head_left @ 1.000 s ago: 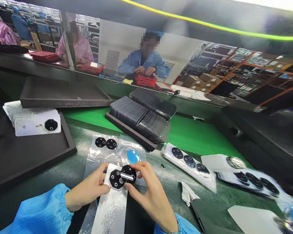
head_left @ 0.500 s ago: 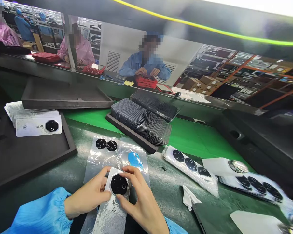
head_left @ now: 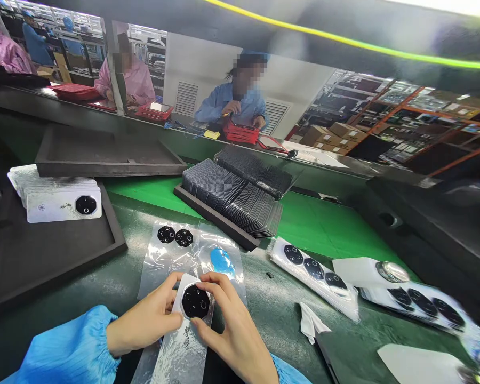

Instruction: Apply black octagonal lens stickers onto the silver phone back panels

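Note:
Low in the centre, a white phone back panel point(head_left: 184, 357) with dark lettering and a mottled grey lower part lies tilted between my hands. Its black octagonal camera cover point(head_left: 195, 300) sits at the upper end. My left hand point(head_left: 148, 319) is closed on the panel's left edge, thumb on the face and fingers partly hidden behind. My right hand point(head_left: 234, 333) pinches the cover, index finger at its upper right edge and thumb at its lower edge. Just beyond, two loose black camera covers point(head_left: 175, 236) lie on a clear plastic sheet point(head_left: 150, 266) beside a blue patch point(head_left: 222, 261).
A dark tray point(head_left: 56, 256) at left holds a stack of white panels point(head_left: 64, 205). Behind stands a rack of thin dark plates point(head_left: 232, 192). Bagged camera covers point(head_left: 314, 269), a white cloth point(head_left: 312, 322) and a dark flat object point(head_left: 356, 357) lie at right. Co-workers sit beyond.
My hands and the panel hold almost the same pose, with only a slight shift of the whole view. Across the bench, the co-worker in blue has raised one hand.

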Demonstrator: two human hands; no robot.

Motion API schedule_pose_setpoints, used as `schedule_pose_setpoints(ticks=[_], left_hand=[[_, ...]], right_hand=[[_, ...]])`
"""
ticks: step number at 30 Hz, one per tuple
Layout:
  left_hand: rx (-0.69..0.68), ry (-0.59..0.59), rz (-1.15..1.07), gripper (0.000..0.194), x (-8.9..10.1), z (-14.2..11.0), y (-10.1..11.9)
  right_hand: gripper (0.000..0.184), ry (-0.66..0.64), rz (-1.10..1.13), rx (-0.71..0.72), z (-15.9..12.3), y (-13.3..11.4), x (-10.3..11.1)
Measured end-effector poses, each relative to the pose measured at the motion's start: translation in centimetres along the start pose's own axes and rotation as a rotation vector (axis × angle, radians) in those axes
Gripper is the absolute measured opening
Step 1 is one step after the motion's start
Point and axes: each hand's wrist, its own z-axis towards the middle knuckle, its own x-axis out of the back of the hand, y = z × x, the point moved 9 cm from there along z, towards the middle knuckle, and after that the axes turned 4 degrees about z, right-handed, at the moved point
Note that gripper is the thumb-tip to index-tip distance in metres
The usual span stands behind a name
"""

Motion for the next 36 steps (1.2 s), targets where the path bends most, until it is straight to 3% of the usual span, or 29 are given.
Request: schedule_pose_setpoints(ticks=[29, 33, 36], left_hand=[[0.027, -0.020, 0.062, 0.052, -0.3, -0.3, 0.1], [0.024, 0.048, 0.215, 0.038, 0.3, -0.4, 0.7], [0.023, 0.129, 0.296, 0.042, 0.9, -0.5, 0.5]], right_hand=[[0.048, 0.007, -0.089, 0.029, 0.0, -0.8, 0.4], [0.050, 0.022, -0.122, 0.066, 0.0, -1.0, 0.5], [0.051, 0.034, -0.148, 0.105, -0.2, -1.3, 0.5]])
